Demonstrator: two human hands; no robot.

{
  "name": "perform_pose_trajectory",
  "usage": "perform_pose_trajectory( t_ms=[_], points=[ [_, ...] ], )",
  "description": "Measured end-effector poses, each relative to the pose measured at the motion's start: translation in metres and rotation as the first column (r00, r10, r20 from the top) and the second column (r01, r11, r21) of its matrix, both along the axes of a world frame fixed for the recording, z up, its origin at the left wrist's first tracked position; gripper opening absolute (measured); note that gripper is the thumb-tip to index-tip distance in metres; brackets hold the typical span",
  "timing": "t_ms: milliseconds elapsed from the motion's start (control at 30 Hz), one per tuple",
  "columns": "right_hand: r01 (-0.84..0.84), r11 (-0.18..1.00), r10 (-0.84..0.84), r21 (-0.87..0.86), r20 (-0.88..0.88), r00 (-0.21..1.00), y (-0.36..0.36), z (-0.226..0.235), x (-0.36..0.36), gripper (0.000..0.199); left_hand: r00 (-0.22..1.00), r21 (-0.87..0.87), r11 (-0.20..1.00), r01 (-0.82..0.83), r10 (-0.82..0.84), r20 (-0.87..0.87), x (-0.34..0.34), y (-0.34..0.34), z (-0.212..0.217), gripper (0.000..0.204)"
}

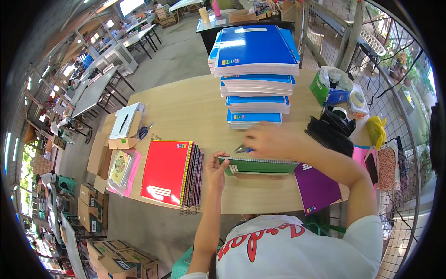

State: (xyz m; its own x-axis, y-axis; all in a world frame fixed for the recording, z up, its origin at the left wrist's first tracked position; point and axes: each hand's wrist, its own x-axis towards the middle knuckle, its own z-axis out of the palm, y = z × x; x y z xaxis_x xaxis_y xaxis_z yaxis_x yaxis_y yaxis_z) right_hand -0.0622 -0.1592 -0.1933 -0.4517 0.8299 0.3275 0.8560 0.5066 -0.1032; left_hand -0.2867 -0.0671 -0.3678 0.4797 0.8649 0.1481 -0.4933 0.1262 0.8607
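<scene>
A green spiral notebook stands on its edge near the front of the table, its wire coil along the top. My left hand pinches its left end between thumb and fingers. My right hand is closed around small pliers with a blue grip, their metal tip just above the coil near that left end. Part of the pliers is hidden by my fingers. To the left lies a pile of spiral notebooks with a red one on top. A purple notebook lies at the right front edge.
Blue-covered paper stacks rise beyond my hands. At left are scissors, a white pad and a plastic-wrapped packet. A green-blue box, tape dispenser and black coils stand at right, beside a wire fence.
</scene>
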Motion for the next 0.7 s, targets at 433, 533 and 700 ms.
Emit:
perform_pose_trajectory(
  t_ms=[433, 533, 700],
  points=[
    [-0.467, 0.859, 0.286, 0.21, 0.559, 0.778, 0.075, 0.0, -0.062, 0.006, 0.999, -0.036, 0.999, -0.002, 0.004, 0.041, -0.001, 0.005, 0.0, 0.067],
    [-0.452, 0.879, 0.3, 0.15, 0.563, 0.77, 0.076, -0.004, -0.064, 0.006, 0.999, -0.039, 0.999, 0.026, -0.025, 0.034, -0.001, 0.006, 0.001, 0.07],
    [-0.474, 0.859, 0.319, 0.191, 0.523, 0.79, 0.077, -0.006, -0.06, 0.006, 0.999, -0.042, 0.999, 0.014, -0.012, 0.047, 0.002, 0.003, 0.01, 0.072]
  ],
)
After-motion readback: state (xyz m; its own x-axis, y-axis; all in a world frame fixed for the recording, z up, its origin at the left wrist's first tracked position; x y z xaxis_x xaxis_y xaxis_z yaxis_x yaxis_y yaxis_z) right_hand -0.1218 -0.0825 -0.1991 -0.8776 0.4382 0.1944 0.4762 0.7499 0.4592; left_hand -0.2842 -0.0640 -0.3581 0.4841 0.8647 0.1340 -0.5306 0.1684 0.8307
